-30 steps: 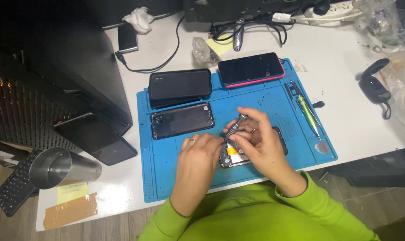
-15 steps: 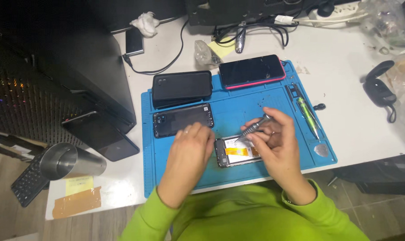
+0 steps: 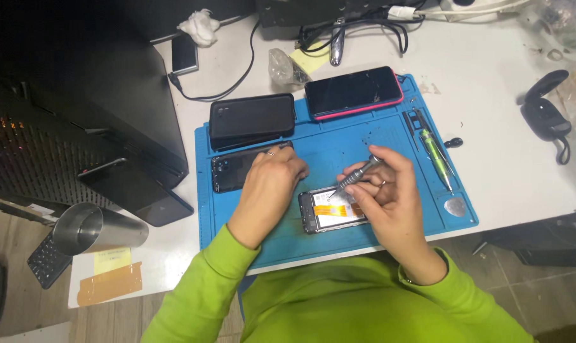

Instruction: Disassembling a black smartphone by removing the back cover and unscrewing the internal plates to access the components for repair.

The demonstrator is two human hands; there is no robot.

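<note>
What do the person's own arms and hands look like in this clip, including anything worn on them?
Both arms wear long, bright lime-green sleeves of a soft knit fabric, reaching to the wrists. The left hand and the right hand are bare, without gloves. A thin ring shows on one finger of each hand. No watch, bracelet or cable is visible.

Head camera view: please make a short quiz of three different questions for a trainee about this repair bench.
1. True or false: the right hand holds a grey screwdriver with its tip on the opened phone.
2. What does the left hand rest on?
A. the steel cup
B. the blue mat, beside a dark phone back
C. the keyboard
3. Fill in: the phone with the pink edge lies at the mat's ____ edge.

Key: 1 true; 2 B; 3 far.
</note>
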